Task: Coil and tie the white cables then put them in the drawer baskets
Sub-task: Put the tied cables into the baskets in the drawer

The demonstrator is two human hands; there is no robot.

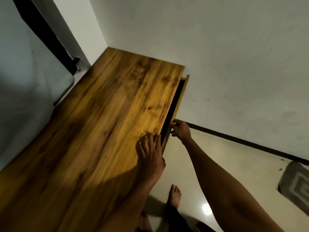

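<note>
A wooden cabinet top (103, 124) fills the middle of the head view. Along its right edge a drawer front (179, 104) stands slightly out, leaving a dark narrow gap. My right hand (180, 130) grips the top edge of that drawer front near its close end, thumb on top and fingers curled behind. My left hand (151, 151) rests flat on the cabinet top beside the gap, fingers spread. No white cables or baskets are in sight; the inside of the drawer is too dark to make out.
White walls (217, 56) meet in a corner behind the cabinet. A pale mattress (25, 84) lies to the left. Glossy beige floor lies to the right with a grey mat (297, 183) and my bare foot (174, 195).
</note>
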